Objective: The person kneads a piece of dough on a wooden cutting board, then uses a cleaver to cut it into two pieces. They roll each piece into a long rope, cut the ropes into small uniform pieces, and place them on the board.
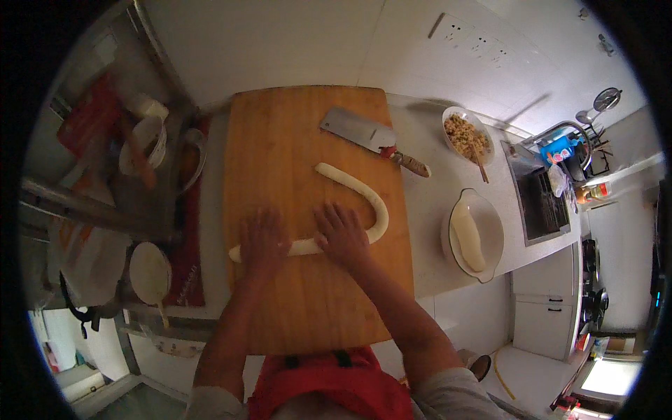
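A long rope of pale dough [379, 202] lies in a hook shape on a wooden cutting board [315, 310]. My left hand [264, 239] presses flat on the rope close to its left end, which pokes out past the palm. Further right, my right hand [341, 231] also rests palm down on the rope, fingers spread. A short stretch of dough shows between the two hands. Beyond the bend, the rope's other end points up and left. A cleaver [362, 129] with a wrapped handle lies across the board's far right, its handle reaching past the edge.
On the counter at right stand a bowl of minced filling [464, 134] with chopsticks [480, 165] and an oval dish [491, 226] holding a dough piece [467, 236]. A sink [543, 205] is beyond. A metal rack [100, 210] with bowls borders the left.
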The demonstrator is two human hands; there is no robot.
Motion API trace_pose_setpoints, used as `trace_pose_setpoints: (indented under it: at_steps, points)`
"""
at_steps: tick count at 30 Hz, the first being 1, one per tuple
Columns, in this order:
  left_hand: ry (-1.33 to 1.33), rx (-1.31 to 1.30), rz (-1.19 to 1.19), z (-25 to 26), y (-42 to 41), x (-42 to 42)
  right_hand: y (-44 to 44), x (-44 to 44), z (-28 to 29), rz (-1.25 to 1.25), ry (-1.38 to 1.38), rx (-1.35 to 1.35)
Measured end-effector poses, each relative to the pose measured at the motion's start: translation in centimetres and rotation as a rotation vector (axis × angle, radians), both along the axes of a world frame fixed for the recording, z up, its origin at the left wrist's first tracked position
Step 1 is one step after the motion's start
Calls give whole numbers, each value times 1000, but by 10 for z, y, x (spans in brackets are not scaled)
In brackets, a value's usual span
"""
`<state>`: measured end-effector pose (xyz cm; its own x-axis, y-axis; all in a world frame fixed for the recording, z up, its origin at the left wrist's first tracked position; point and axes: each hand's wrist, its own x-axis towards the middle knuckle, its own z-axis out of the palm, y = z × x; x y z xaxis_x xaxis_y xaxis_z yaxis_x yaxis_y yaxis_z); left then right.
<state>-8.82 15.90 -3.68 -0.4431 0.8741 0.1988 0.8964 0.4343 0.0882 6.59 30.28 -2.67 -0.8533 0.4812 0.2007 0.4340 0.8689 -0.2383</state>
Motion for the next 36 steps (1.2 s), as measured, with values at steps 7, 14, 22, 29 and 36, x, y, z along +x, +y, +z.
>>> trace_pose_setpoints:
  at_steps: [7,14,22,29,36]
  points:
    - [-103,-210,-146,8,-115,69,-58,116,11,52,-148,-57]
    - [-50,-102,228,16,-10,-15,12,41,2,-151,-9,134]
    - [-166,-180,91,44,-11,10,-55,-39,34,18,94,-3]
    - [-452,-411,-93,17,-89,72,-127,45,-13,194,-91,-311]
    - [-51,-109,179,11,-1,-26,-22,-50,1,-144,46,74]
